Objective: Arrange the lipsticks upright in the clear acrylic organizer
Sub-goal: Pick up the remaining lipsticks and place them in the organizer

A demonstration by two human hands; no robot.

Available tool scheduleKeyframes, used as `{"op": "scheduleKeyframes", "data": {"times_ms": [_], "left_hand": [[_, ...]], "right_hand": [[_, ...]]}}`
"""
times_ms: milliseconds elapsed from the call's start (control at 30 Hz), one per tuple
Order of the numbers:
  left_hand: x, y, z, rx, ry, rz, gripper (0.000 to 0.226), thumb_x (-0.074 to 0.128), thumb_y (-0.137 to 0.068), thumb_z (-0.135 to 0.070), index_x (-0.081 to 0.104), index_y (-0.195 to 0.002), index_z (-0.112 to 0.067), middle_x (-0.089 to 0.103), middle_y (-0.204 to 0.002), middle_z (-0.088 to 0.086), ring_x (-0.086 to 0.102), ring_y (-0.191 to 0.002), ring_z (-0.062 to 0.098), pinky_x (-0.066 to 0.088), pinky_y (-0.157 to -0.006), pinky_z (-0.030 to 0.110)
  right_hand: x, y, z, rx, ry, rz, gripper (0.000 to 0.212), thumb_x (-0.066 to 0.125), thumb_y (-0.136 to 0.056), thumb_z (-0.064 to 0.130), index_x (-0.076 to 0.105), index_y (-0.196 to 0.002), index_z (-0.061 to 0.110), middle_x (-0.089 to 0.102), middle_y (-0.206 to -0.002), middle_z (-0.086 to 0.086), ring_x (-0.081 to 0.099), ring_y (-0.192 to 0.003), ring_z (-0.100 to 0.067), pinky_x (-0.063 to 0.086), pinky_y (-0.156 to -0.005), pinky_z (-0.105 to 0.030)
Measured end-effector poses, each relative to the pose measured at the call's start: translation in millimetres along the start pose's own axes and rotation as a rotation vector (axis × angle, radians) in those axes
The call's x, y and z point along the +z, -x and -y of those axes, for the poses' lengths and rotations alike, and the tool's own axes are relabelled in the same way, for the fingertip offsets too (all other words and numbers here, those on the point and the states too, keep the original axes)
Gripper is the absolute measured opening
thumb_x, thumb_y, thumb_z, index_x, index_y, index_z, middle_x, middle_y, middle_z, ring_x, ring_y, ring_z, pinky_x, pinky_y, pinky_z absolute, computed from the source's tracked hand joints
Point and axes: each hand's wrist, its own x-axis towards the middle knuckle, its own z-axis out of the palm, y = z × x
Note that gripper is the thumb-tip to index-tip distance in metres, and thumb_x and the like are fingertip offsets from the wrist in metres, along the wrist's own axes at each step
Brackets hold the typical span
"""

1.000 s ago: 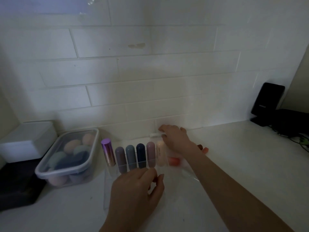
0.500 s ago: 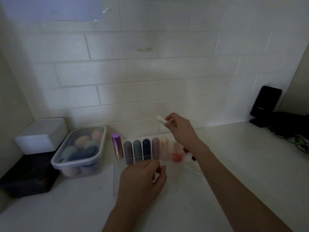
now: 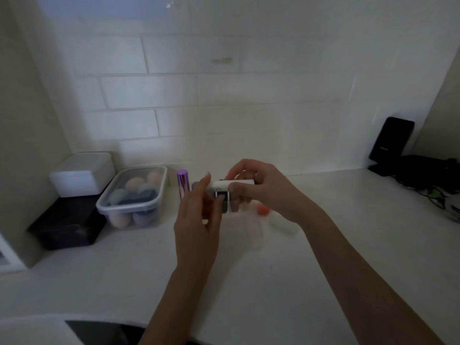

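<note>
Since half a second ago the right hand (image 3: 261, 188) has carried the white lipstick (image 3: 231, 184) back from the wall toward the body, and the left hand (image 3: 196, 220) has lifted off the organizer's front edge to meet it. Right fingers and thumb are curled round the tube's right end, holding it roughly horizontal above the row. Left fingers are nearly straight and loosely spread, index tip at or just short of the tube's left end; contact cannot be told. Behind the hands, the clear acrylic organizer (image 3: 245, 227) sits on the counter (image 3: 348, 245), faint in this light. The purple metallic lipstick (image 3: 183, 186) stands upright at 9 o'clock of the tube; others in the row are mostly hidden. An orange-red lipstick (image 3: 262, 209) lies at 5 o'clock of the tube. Judged step: reorienting the white tube, mid-task. Next move calls for turning it vertical and lowering it into a free slot.
</note>
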Motion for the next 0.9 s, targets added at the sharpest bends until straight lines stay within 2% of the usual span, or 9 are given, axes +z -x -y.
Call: {"op": "scheduleKeyframes", "data": {"times_ms": [100,233,400,467,533,600,667,800,900], "left_hand": [[-5.0,0.1,6.2,-0.046,0.005,0.006,0.035,0.045,-0.091,-0.025,0.055,-0.12,-0.01,0.064,-0.098,0.011,0.06,-0.077,0.019,0.052,-0.068,0.025],[-3.7,2.3,4.3,-0.092,-0.077,-0.016,0.028,0.049,-0.09,-0.025,0.06,-0.108,-0.007,0.06,-0.093,0.001,0.047,-0.076,0.001,0.037,-0.068,0.007],[-3.2,3.2,5.9,-0.089,-0.057,-0.016,0.021,0.057,-0.089,-0.017,0.06,-0.106,-0.004,0.064,-0.097,0.009,0.058,-0.077,0.017,0.042,-0.066,0.018],[-3.8,1.6,7.3,-0.098,-0.04,-0.029,0.022,0.055,-0.09,-0.021,0.06,-0.108,-0.007,0.063,-0.096,0.003,0.058,-0.077,0.017,0.045,-0.066,0.02],[-4.1,0.5,6.6,-0.134,-0.025,-0.025,0.017,0.058,-0.09,-0.016,0.06,-0.106,-0.011,0.059,-0.089,-0.008,0.057,-0.071,0.011,0.044,-0.063,0.014],[-5.2,0.0,6.2,-0.157,-0.07,-0.033,0.012,0.058,-0.09,-0.022,0.059,-0.101,-0.016,0.053,-0.073,-0.016,0.053,-0.061,0.004,0.041,-0.056,0.01],[-9.5,-0.8,8.4,-0.211,-0.107,-0.115,0.015,0.049,-0.093,-0.033,0.056,-0.096,-0.02,0.049,-0.061,-0.014,0.05,-0.054,0.003,0.035,-0.049,0.01],[-20.9,-5.7,27.0,-0.443,-0.025,-0.367,0.018,0.042,-0.093,-0.019,0.057,-0.094,-0.01,0.051,-0.066,-0.012,0.051,-0.059,-0.001,0.034,-0.052,0.008],[-22.4,-7.3,34.4,-0.578,0.002,-0.365,0.01,0.046,-0.09,-0.01,0.056,-0.09,-0.015,0.055,-0.07,-0.006,0.052,-0.064,0.004,0.035,-0.055,0.012]], "right_hand": [[4.6,-0.4,-3.7,0.012,-0.025,-0.002,0.01,0.063,-0.088,0.013,0.068,-0.096,0.01,0.069,-0.066,-0.003,0.063,-0.062,-0.026,0.051,-0.06,-0.025],[7.3,-0.6,-6.5,0.045,-0.196,-0.035,0.029,0.048,-0.097,0.02,0.064,-0.108,-0.002,0.067,-0.071,-0.013,0.061,-0.062,-0.025,0.055,-0.063,-0.029],[6.6,-1.9,-11.4,0.046,-0.185,-0.085,0.03,0.045,-0.098,0.021,0.064,-0.11,0.001,0.066,-0.078,-0.008,0.064,-0.071,-0.016,0.057,-0.078,-0.029],[7.5,-2.5,-13.0,0.039,-0.182,-0.078,0.031,0.044,-0.099,0.02,0.063,-0.118,0.005,0.064,-0.085,-0.009,0.064,-0.076,-0.016,0.057,-0.083,-0.03],[9.2,-3.7,-13.0,0.029,-0.227,-0.093,0.03,0.047,-0.098,0.017,0.06,-0.123,0.006,0.064,-0.091,-0.011,0.067,-0.077,-0.015,0.058,-0.082,-0.027],[12.6,-5.1,-12.8,0.004,-0.25,-0.189,0.025,0.053,-0.094,0.012,0.06,-0.118,0.006,0.069,-0.087,-0.011,0.07,-0.073,-0.014,0.059,-0.077,-0.026],[19.4,-6.5,-12.8,-0.046,-0.215,-0.313,0.013,0.059,-0.09,0.009,0.059,-0.102,0.004,0.071,-0.075,-0.007,0.07,-0.067,-0.013,0.058,-0.068,-0.024],[42.7,-8.9,-15.2,-0.122,-0.105,-0.413,0.008,0.064,-0.086,0.006,0.057,-0.084,0.005,0.069,-0.074,-0.01,0.069,-0.067,-0.021,0.058,-0.067,-0.029],[58.9,-9.8,-18.7,-0.158,0.054,-0.414,0.011,0.067,-0.084,0.011,0.059,-0.08,0.007,0.067,-0.072,-0.008,0.064,-0.066,-0.022,0.055,-0.067,-0.037]]}}
